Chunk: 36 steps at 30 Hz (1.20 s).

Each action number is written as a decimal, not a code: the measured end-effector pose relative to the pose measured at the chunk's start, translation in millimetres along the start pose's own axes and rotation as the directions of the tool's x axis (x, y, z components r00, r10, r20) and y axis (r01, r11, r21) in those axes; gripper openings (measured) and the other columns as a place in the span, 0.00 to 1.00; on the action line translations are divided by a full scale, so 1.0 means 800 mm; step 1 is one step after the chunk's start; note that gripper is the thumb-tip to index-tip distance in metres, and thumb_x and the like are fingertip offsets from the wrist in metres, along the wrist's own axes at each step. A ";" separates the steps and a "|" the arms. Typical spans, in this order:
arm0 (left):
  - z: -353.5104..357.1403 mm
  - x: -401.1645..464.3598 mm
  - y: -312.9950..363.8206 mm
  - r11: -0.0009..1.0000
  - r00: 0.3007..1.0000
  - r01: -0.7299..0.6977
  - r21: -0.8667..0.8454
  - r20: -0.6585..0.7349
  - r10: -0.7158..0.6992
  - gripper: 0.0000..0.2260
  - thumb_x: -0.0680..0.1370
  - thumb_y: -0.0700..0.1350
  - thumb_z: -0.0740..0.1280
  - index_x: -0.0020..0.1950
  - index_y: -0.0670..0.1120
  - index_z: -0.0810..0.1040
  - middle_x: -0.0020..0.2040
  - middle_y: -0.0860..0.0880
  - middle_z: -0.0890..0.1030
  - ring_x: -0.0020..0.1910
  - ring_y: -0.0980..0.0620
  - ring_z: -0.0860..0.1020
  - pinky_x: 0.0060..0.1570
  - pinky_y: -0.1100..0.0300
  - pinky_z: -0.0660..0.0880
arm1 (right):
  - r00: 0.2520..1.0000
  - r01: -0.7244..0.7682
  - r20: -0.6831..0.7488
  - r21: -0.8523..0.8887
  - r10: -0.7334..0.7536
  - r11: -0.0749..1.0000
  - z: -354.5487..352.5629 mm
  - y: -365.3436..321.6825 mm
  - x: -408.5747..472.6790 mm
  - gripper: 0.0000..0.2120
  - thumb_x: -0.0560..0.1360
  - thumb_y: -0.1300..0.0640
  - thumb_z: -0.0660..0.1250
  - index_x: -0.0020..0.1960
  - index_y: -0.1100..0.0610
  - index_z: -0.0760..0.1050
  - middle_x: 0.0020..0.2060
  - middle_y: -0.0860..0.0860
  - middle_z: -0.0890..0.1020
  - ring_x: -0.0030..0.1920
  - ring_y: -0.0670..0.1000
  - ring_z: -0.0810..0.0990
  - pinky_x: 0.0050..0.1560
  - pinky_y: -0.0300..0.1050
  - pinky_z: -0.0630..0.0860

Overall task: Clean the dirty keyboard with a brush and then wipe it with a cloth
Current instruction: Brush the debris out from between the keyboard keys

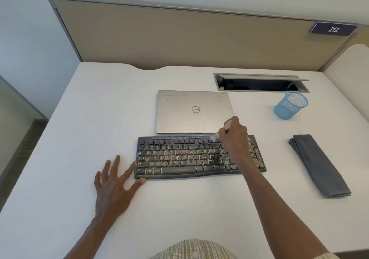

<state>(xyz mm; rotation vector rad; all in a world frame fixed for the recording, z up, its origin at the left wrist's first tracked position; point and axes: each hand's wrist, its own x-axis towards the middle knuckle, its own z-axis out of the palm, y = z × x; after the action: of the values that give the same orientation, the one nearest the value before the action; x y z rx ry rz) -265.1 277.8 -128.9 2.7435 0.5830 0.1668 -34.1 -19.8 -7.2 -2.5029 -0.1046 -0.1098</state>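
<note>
A single wide-angle view is taken from the person's head, directed forward and steeply down over the desk [79, 118]. The keyboard [179, 156] is seen close below at mid-frame, with both forearms entering from the bottom edge. The partition [179, 36] behind the desk is taken in at the top, its lines bowed by the lens.

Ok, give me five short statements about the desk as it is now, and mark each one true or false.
1. The right hand holds a brush over the keyboard. True.
2. The left hand grips the cloth. False: it lies flat at the keyboard's left end; the cloth lies folded, untouched.
3. The laptop is open. False: closed.
4. The blue mesh cup stands beyond the cloth. True.
5. The keyboard is clean. False: crumbs cover the keys.
</note>
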 end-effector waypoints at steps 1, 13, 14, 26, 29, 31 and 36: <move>0.000 0.000 0.000 1.000 1.000 0.000 0.000 0.002 0.000 0.34 0.75 0.75 0.51 0.74 0.61 0.73 0.82 0.45 0.59 0.81 0.42 0.53 0.77 0.40 0.51 | 1.000 -0.009 0.018 -0.031 0.010 0.999 -0.001 0.000 0.000 0.06 0.76 0.62 0.64 0.50 0.60 0.68 0.37 0.53 0.76 0.32 0.45 0.73 0.25 0.35 0.64; -0.001 -0.001 0.002 1.000 1.000 0.006 -0.018 -0.005 -0.006 0.34 0.74 0.76 0.51 0.74 0.62 0.73 0.82 0.45 0.60 0.81 0.42 0.53 0.76 0.39 0.51 | 0.999 -0.012 0.041 -0.002 0.012 1.000 0.005 -0.015 0.002 0.06 0.76 0.63 0.64 0.51 0.60 0.69 0.37 0.53 0.76 0.32 0.47 0.75 0.25 0.34 0.63; -0.001 0.000 0.001 1.000 1.000 0.006 -0.020 -0.005 -0.006 0.34 0.74 0.76 0.51 0.74 0.62 0.73 0.82 0.45 0.59 0.81 0.42 0.53 0.77 0.39 0.51 | 0.999 -0.004 0.033 0.011 0.003 1.000 0.006 -0.016 0.002 0.05 0.77 0.62 0.64 0.51 0.59 0.69 0.37 0.53 0.77 0.33 0.49 0.77 0.25 0.34 0.64; -0.001 0.000 0.002 1.000 1.000 0.016 -0.015 0.008 -0.016 0.34 0.74 0.77 0.51 0.74 0.63 0.71 0.82 0.46 0.58 0.82 0.43 0.51 0.77 0.40 0.50 | 0.996 0.039 0.087 -0.034 -0.036 0.999 0.018 -0.030 -0.006 0.07 0.76 0.62 0.64 0.50 0.58 0.67 0.37 0.53 0.76 0.31 0.45 0.73 0.25 0.32 0.62; -0.001 0.001 0.002 1.000 1.000 0.018 -0.018 0.005 -0.018 0.34 0.74 0.77 0.51 0.74 0.63 0.71 0.82 0.46 0.58 0.82 0.43 0.51 0.77 0.39 0.50 | 0.998 0.049 0.045 -0.002 -0.049 0.999 0.018 -0.034 -0.006 0.06 0.77 0.62 0.64 0.51 0.59 0.68 0.36 0.52 0.76 0.32 0.49 0.76 0.25 0.34 0.64; -0.001 0.000 0.002 1.000 1.000 0.013 -0.016 0.003 -0.013 0.34 0.74 0.77 0.51 0.74 0.63 0.71 0.82 0.46 0.58 0.82 0.43 0.52 0.77 0.39 0.50 | 0.997 0.049 0.062 -0.005 -0.049 0.999 0.018 -0.033 -0.007 0.05 0.77 0.62 0.64 0.51 0.59 0.68 0.37 0.53 0.77 0.33 0.52 0.77 0.25 0.35 0.64; 0.000 -0.001 0.002 1.000 1.000 0.009 -0.026 -0.005 -0.009 0.34 0.74 0.77 0.51 0.74 0.62 0.72 0.82 0.46 0.59 0.81 0.42 0.52 0.77 0.39 0.51 | 0.996 0.069 0.054 0.036 -0.071 0.997 0.019 -0.041 -0.009 0.06 0.77 0.61 0.64 0.52 0.59 0.69 0.37 0.53 0.77 0.32 0.48 0.77 0.24 0.36 0.67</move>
<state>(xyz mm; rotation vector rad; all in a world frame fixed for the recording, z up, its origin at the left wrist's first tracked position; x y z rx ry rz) -265.0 276.4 -128.2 2.7160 0.5906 0.1786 -43.7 15.1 -0.9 -2.4689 -0.2150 -0.0670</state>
